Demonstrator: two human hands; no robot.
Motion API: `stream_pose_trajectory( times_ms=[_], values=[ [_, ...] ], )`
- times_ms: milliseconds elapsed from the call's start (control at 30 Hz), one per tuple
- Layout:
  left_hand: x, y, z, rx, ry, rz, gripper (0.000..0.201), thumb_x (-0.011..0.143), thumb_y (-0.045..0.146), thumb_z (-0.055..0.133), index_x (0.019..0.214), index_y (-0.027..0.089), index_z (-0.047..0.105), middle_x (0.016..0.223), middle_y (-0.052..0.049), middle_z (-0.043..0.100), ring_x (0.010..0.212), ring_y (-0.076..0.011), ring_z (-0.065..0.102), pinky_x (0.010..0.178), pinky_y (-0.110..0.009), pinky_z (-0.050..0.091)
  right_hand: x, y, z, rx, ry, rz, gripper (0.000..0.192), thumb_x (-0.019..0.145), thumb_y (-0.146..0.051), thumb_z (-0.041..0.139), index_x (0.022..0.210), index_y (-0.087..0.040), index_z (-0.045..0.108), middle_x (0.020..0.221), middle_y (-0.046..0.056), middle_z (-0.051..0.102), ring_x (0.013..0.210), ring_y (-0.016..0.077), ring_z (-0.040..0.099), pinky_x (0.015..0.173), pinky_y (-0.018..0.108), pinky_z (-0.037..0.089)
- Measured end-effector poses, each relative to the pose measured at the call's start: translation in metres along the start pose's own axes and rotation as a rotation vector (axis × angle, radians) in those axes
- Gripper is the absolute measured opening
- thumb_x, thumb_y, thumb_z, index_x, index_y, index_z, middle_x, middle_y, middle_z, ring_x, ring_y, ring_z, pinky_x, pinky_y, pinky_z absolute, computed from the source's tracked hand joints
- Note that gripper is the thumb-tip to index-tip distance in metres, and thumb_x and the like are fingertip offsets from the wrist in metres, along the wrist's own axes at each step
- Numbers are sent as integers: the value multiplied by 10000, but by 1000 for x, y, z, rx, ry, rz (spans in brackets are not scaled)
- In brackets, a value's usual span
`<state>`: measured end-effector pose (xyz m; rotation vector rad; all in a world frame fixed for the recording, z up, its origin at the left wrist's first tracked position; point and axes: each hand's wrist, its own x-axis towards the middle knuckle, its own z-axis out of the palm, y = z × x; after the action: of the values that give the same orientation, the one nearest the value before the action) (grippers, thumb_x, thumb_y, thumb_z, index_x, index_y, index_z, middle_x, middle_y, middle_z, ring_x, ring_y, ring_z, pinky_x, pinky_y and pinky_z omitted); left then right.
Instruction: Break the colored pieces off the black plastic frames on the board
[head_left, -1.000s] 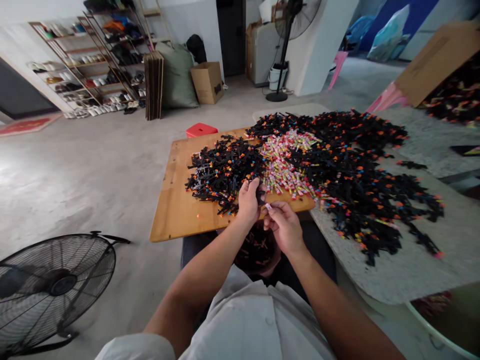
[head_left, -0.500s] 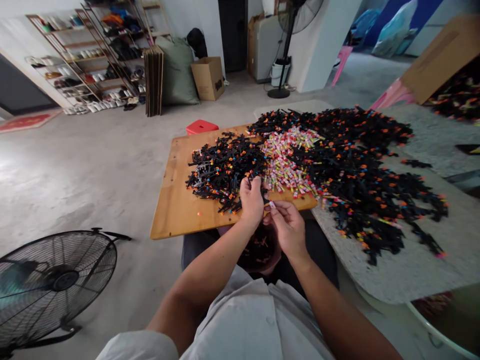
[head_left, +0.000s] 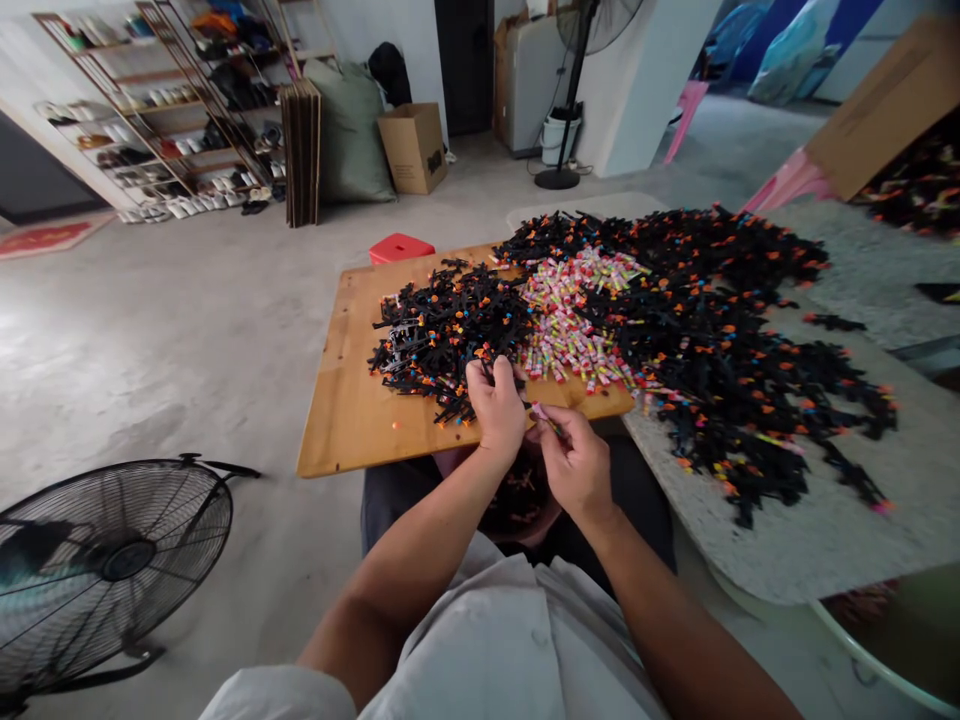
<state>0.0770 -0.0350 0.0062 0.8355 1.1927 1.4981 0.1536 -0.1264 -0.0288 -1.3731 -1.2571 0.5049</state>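
Just between both hands (head_left: 534,432): pink piece (head_left: 538,410)

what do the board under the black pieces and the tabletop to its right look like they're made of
The board looks like wood, perhaps bamboo, with a smooth light sheen: warm honey colour and faint lengthwise strips. The tabletop looks like speckled stone or terrazzo, though a laminate could look the same: grey-white with fine dark flecks and a matte surface.

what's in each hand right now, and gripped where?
Left hand clutches a small black plastic piece by its lower part. Right hand pinches a small pink piece at its near end between fingertips. Exact contact is too small to make out.
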Motion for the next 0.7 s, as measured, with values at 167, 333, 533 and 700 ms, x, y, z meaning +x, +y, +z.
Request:
stream_pose_trajectory(
  times_ms=[167, 333, 533, 700],
  values=[
    [3, -6, 0, 38, -40, -78, 214, 961, 225, 552, 799, 223, 412, 627, 77, 512, 481, -73, 421, 516, -215, 340, 0, 3, 3, 360, -33, 233, 286, 960, -443, 705, 1092, -189, 699, 911, 68, 799, 705, 200, 760, 680, 351, 659],
    [5, -12, -3, 116, 9, 17, 242, 954, 193, 553, 764, 224, 407, 617, 74, 506, 528, -85, 467, 563, -222, 376, -3, 11, 0, -2, 2, -92, 205, 1013, -324, 630, 1170, -226, 719, 1047, 95, 808, 939, 249, 791, 870, 394, 660],
    [5, -11, -7, 121, 45, 136, 253, 945, 235, 596, 788, 230, 399, 636, 69, 520, 594, -96, 518, 643, -224, 429, -3, 14, 0, -275, 25, -421, 278, 1017, -155, 550, 1236, -236, 701, 1186, 102, 787, 1108, 245, 759, 1020, 389, 616],
    [1, -8, -5, -66, -24, -3, 230, 966, 326, 563, 852, 238, 384, 665, 72, 545, 515, -79, 463, 546, -200, 390, -2, 11, -1, -138, -15, -204, 209, 1024, -251, 598, 1201, -238, 708, 1133, 86, 801, 1012, 240, 784, 942, 372, 638]
  ],
)
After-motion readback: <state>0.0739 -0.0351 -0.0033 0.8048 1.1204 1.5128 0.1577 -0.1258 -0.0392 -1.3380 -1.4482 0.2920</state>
